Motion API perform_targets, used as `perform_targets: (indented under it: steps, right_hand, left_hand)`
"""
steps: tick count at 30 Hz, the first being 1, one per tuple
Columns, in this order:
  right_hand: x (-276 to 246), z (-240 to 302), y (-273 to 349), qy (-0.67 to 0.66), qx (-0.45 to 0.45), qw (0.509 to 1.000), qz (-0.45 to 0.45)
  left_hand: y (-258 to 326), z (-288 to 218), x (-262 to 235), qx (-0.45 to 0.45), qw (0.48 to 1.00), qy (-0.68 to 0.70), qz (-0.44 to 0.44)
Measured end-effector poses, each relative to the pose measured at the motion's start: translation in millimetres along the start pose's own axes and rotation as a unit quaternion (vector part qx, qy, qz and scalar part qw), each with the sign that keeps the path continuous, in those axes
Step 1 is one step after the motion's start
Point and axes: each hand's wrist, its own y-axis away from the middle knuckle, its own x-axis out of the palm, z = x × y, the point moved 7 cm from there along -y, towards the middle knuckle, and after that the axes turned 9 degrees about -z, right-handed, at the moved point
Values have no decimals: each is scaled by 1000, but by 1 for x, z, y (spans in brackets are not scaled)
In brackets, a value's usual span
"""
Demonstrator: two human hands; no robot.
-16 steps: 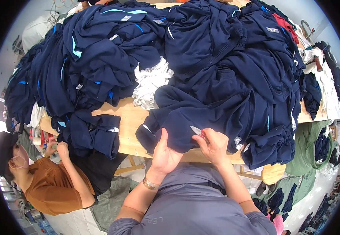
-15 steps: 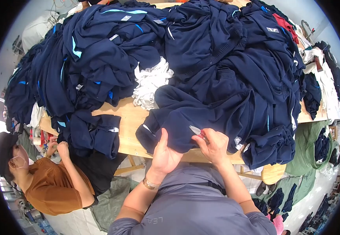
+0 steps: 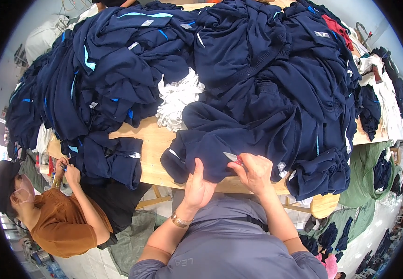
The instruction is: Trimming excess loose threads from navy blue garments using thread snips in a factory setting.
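My right hand (image 3: pixel 256 174) is closed round a small pair of thread snips (image 3: pixel 231 156) with a red handle. Their pointed metal blades stick out to the left above a navy garment (image 3: pixel 206 145), which lies draped over the near table edge. To the left, my left hand (image 3: pixel 199 187) holds nothing, palm turned up and thumb raised, beside the garment's lower edge. Whether its fingertips touch the cloth I cannot tell. A small white tag (image 3: pixel 282 166) shows on the cloth right of my right hand.
Navy garments (image 3: pixel 118 69) are heaped across the wooden table (image 3: pixel 151 160). A bundle of white strips (image 3: pixel 179 100) lies between the heaps. At the left, a co-worker in a brown top (image 3: pixel 71 228) handles something small. A wooden stool (image 3: pixel 324 206) stands at the near right.
My left hand has shifted slightly right and down, and its wrist has turned a little. The snips stay nearly in place. The co-worker's hands have moved down slightly.
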Motion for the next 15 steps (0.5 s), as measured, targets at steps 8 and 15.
perform_targets:
  steps: [8, 15]
  right_hand:
    - [17, -36, 24, -370, 386, 843, -56]
    - [28, -33, 27, -370, 404, 836, -36]
  left_hand:
    - [-2, 6, -2, -45, 998, 28, -23]
    - [-3, 9, 3, -100, 987, 122, 8]
